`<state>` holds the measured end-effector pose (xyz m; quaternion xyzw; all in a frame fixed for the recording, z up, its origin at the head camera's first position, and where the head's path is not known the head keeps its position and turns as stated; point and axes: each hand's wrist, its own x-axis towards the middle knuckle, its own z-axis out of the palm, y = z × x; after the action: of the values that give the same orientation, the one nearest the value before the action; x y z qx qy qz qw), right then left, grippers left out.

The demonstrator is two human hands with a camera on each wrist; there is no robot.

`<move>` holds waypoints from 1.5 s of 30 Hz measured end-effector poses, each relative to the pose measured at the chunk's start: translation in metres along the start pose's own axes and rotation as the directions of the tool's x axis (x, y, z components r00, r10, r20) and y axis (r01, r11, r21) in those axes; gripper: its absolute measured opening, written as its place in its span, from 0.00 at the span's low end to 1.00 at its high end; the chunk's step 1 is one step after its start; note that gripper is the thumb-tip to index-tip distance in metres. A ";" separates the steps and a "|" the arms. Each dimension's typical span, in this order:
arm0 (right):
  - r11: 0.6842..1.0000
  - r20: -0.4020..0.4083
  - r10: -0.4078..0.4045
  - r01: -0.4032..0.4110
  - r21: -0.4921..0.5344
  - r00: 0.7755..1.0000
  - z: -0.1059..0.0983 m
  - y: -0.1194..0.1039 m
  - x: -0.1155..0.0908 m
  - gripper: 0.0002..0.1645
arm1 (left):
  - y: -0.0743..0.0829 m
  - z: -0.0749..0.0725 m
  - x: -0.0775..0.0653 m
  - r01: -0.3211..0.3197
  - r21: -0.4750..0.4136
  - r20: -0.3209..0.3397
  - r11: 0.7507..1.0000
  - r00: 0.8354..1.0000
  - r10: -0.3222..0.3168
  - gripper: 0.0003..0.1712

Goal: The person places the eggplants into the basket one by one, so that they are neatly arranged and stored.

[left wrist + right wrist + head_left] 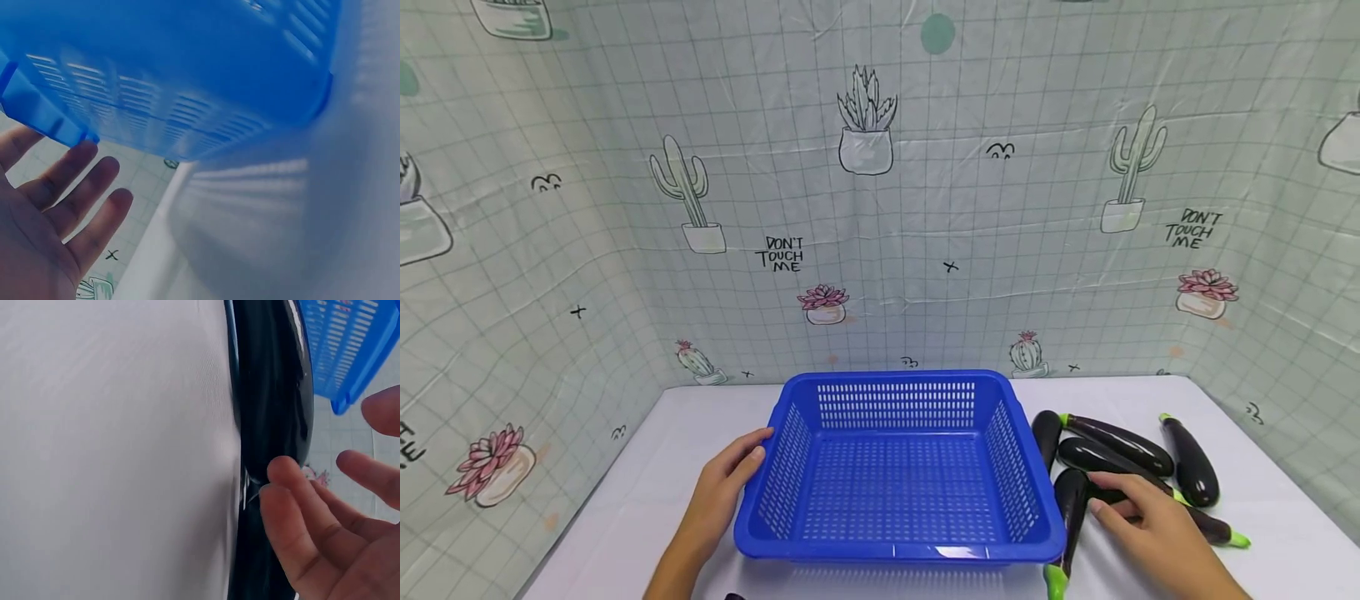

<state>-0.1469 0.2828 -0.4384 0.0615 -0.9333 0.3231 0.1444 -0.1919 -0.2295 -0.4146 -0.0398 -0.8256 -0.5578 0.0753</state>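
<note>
A blue plastic basket (898, 550) with slotted walls stands on the white table, holding nothing. My left hand (722, 483) rests its fingertips at the basket's left rim; in the left wrist view its fingers (87, 215) are nearly straight below the rim. To the basket's right, my right hand (1153, 529) reaches over the eggplants with thumb and fingers apart. One dark eggplant (1071, 508) with a green stem lies along the basket's right side, close to those fingers. In the right wrist view, fingertips appear at the end of an eggplant (272, 381), gripping nothing.
More eggplants lie behind and around the right hand, including one at the back (1123, 442) and one at the far right (1195, 462). A dark tip (735, 597) shows at the bottom edge. Cactus-printed cloth (925, 208) walls the table at back and sides.
</note>
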 end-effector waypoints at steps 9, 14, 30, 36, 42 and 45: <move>0.999 0.031 -0.025 0.026 -0.022 0.999 0.007 -0.002 0.005 0.23 | 0.000 0.004 0.002 0.037 -0.045 -0.012 0.998 0.999 -0.038 0.25; 0.998 0.030 -0.059 0.059 -0.001 0.998 0.008 -0.003 0.007 0.24 | -0.005 0.004 0.002 0.020 -0.091 0.014 0.996 1.000 -0.019 0.27; 0.998 0.162 0.038 -0.029 -0.060 0.986 0.012 -0.010 0.007 0.36 | -0.016 0.006 0.000 -0.017 -0.197 0.035 0.980 0.999 0.024 0.26; 0.998 0.178 0.014 -0.002 -0.068 0.984 0.014 -0.009 0.004 0.42 | -0.019 0.007 -0.002 -0.027 -0.169 0.024 0.985 0.999 0.031 0.26; 0.994 0.188 -0.011 0.032 -0.106 0.982 0.015 -0.008 0.005 0.43 | -0.020 0.008 -0.003 -0.032 -0.164 0.010 0.986 0.999 0.034 0.26; 0.988 0.172 -0.038 0.064 -0.143 0.984 0.015 -0.008 0.006 0.42 | -0.020 0.010 -0.002 -0.041 -0.176 0.013 0.983 0.999 0.044 0.26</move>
<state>-0.1543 0.2667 -0.4429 0.1018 -0.9617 0.2427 0.0772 -0.1934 -0.2274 -0.4366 -0.0687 -0.7726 -0.6265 0.0767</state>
